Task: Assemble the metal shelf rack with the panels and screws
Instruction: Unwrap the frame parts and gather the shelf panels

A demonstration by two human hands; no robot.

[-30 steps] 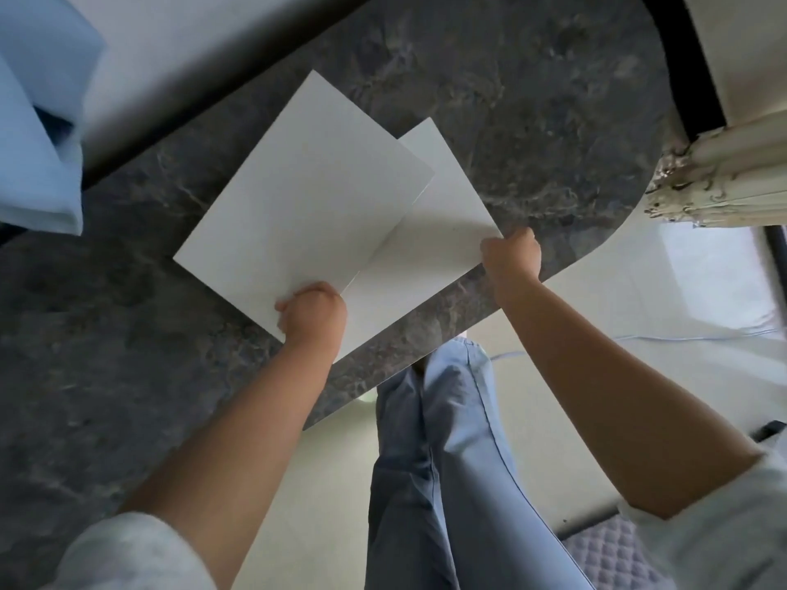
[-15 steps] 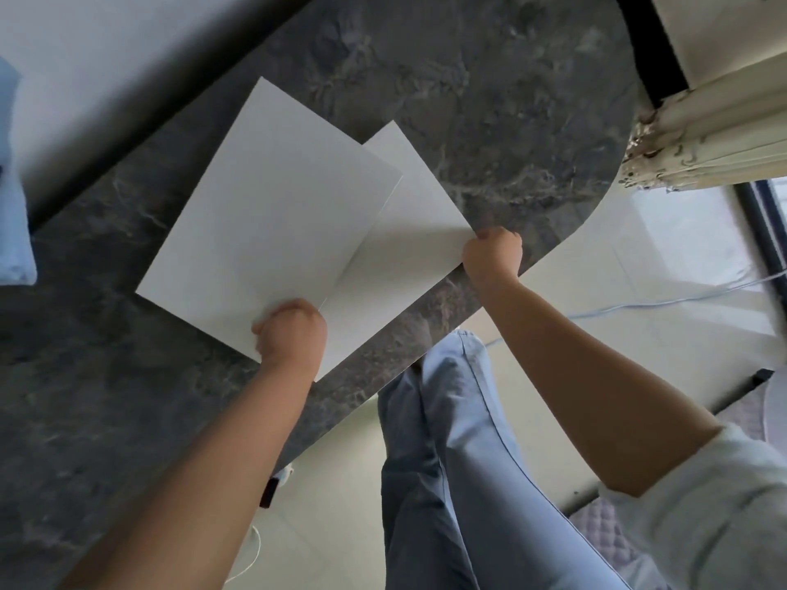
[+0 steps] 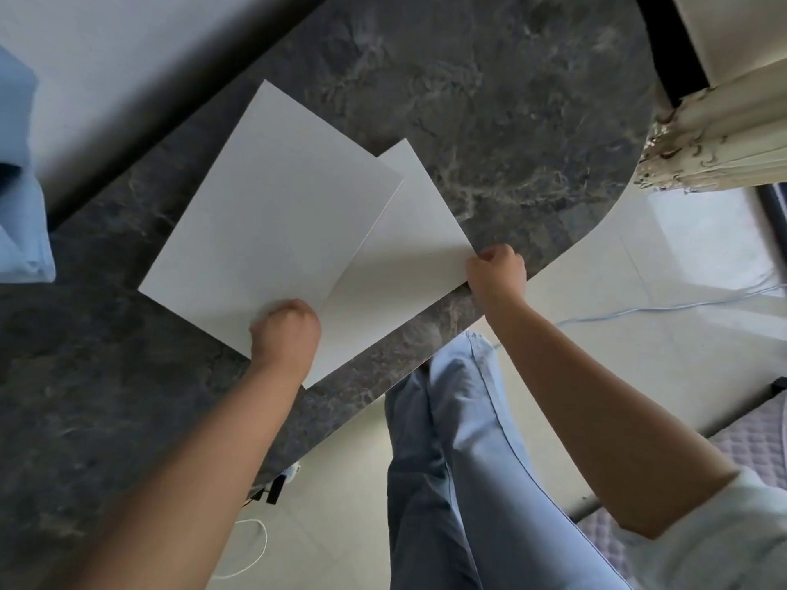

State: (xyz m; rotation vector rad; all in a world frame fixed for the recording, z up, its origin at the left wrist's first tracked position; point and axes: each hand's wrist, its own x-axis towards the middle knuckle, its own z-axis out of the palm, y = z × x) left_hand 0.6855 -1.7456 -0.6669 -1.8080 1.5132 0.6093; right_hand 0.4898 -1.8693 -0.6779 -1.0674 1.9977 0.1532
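Note:
Two flat white panels overlap on the dark marble table [image 3: 489, 121]. The upper panel [image 3: 272, 223] lies to the left and covers part of the lower panel [image 3: 409, 257]. My left hand [image 3: 285, 334] grips the near edge of the upper panel, fingers curled around it. At the table's near edge my right hand [image 3: 496, 272] pinches the right corner of the lower panel. No screws are visible.
The table's curved rim [image 3: 575, 249] runs close to my right hand, with pale floor beyond. A light blue cloth [image 3: 21, 215] sits at the far left. Folded curtain fabric [image 3: 715, 138] hangs at the right. My jeans-clad legs [image 3: 460, 462] are below the table edge.
The view has shifted slightly. Both hands keep their grip on the panels, and the overlap of the two panels looks nearly the same.

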